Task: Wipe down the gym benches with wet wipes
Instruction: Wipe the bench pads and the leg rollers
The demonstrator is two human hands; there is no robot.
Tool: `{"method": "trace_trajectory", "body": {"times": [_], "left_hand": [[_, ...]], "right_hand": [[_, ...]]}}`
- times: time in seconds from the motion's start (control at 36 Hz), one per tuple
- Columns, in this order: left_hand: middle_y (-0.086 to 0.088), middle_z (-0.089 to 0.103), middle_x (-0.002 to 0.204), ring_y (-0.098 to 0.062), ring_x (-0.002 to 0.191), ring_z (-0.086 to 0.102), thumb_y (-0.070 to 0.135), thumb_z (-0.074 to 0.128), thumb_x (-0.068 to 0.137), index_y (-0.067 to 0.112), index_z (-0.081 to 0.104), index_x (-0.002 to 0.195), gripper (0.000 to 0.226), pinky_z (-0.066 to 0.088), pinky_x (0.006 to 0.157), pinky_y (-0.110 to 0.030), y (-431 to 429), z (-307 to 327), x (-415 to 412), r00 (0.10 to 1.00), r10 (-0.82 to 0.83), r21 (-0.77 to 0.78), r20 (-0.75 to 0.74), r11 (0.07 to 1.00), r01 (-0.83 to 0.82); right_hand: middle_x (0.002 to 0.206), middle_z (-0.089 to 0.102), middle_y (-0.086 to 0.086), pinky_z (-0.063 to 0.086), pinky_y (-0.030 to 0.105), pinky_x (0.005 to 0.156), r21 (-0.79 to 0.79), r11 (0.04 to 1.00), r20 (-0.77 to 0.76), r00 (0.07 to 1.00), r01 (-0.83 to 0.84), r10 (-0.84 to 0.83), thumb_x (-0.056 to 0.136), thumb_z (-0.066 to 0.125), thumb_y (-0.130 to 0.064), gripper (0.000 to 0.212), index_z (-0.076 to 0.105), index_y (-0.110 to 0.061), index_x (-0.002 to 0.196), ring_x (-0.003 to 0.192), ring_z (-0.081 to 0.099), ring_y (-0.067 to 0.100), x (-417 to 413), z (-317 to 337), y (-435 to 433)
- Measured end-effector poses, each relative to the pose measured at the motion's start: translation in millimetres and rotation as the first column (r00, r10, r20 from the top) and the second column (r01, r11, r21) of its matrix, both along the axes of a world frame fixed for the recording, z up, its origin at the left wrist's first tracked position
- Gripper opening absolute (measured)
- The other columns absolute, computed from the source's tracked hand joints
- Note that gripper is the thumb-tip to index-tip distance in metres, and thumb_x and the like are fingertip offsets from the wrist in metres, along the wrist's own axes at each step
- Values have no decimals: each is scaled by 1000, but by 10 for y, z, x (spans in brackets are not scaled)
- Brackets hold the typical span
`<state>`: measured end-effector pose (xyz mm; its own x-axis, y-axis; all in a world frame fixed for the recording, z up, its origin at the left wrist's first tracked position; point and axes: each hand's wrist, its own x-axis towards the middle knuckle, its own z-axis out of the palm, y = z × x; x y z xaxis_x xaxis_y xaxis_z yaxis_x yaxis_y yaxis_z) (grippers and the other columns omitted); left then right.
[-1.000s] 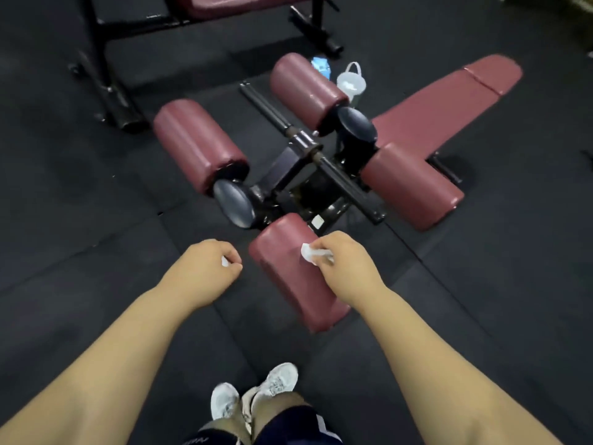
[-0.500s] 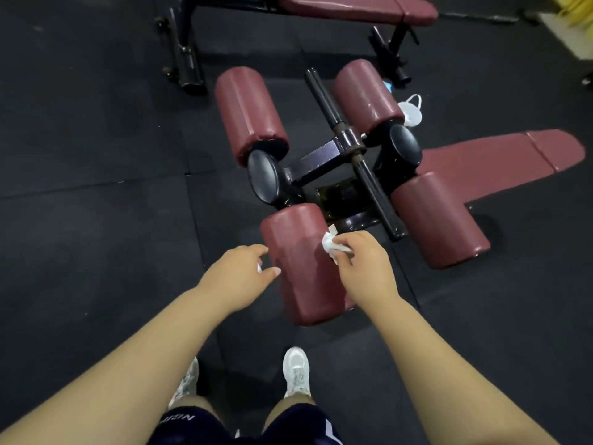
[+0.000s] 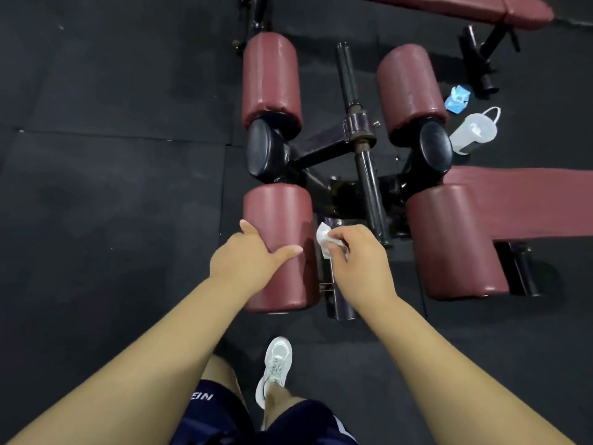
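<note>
A maroon gym bench (image 3: 519, 200) with black frame lies low on the dark floor, with leg roller pads at its near end. My left hand (image 3: 247, 261) clasps the near-left roller pad (image 3: 282, 207), thumb across its top and fingers down its left side. My right hand (image 3: 362, 258) pinches a crumpled white wet wipe (image 3: 322, 236) against the right side of that same roller. The rest of the left fingers are hidden behind the pad.
Other rollers sit far left (image 3: 271, 75), far right (image 3: 407, 88) and near right (image 3: 452, 242), round a black bar (image 3: 365, 175). A clear bottle (image 3: 473, 131) and blue wipe packet (image 3: 457, 99) lie on the floor. A second bench (image 3: 465, 8) stands behind. My white shoe (image 3: 276, 364) is below.
My view has swung round so the rollers now line up straight ahead. My left hand moved from beside the near-left roller onto it. My right hand with the wipe slid to the roller's right side.
</note>
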<state>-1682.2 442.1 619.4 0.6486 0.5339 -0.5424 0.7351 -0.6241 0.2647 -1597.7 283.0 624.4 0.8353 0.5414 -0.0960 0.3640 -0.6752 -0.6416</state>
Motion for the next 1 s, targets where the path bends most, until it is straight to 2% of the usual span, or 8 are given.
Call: {"method": "trace_trajectory", "body": {"times": [0.28,0.39,0.47,0.61,0.69,0.81,0.89,1.0], "left_hand": [[12,55,69,-6,65,57,70,63,68,33,29,146,93,44,64,-22,277,-321,-251,898,403,-588,176,775,-232],[11,65,75,-5,69,64,66,68,65,35,59,109,55,50,63,-25,230,-214,-228,877,423,-559,228,794,-238],[11,63,82,-8,73,62,67,72,59,29,56,90,52,48,59,-27,165,-114,-175,879,414,-469,238,841,-269],[-2,60,105,-22,94,59,72,66,62,12,47,118,84,45,65,-32,30,-5,-79,974,151,-130,166,983,-130],[1,61,114,-22,102,58,65,68,67,18,50,120,73,47,75,-32,99,14,-118,959,193,-179,206,971,-157],[2,59,125,-15,105,59,43,76,72,24,47,136,73,44,88,-26,336,-141,-324,823,514,-568,242,763,-310],[3,56,121,-17,89,64,44,75,73,30,37,142,80,48,63,-24,330,-308,-391,786,612,-731,81,573,-371],[-6,49,77,-11,48,43,45,70,78,43,50,127,53,40,43,-17,271,-368,-389,762,641,-876,-94,311,-370]], "right_hand": [[109,59,-3,42,17,85,32,999,-28,999,-38,39,92,55,-7,16,64,-13,104,98,53,10,78,-33,201],[104,57,-3,36,4,77,34,997,-4,998,-68,68,91,54,-5,16,64,-12,102,92,50,5,157,31,396],[103,57,-3,36,3,78,36,997,7,998,-70,70,90,55,-5,15,64,-12,100,89,50,3,209,64,455],[99,58,-7,33,-1,73,33,998,27,999,-45,44,91,56,-10,12,64,-19,95,86,50,-6,229,89,454],[99,58,-8,33,-1,73,14,999,20,999,-49,49,91,57,-12,12,64,-20,96,85,51,-4,248,91,482],[101,58,-9,33,-3,73,15,996,13,996,-94,93,91,58,-13,13,64,-21,99,87,50,-2,281,115,569],[101,57,-10,33,-3,74,5,989,18,989,-149,149,91,58,-11,16,64,-20,102,88,50,-2,306,150,643],[101,57,-9,33,-2,75,-20,976,24,976,-215,216,91,57,-11,15,64,-20,101,87,50,-2,323,168,718]]}}
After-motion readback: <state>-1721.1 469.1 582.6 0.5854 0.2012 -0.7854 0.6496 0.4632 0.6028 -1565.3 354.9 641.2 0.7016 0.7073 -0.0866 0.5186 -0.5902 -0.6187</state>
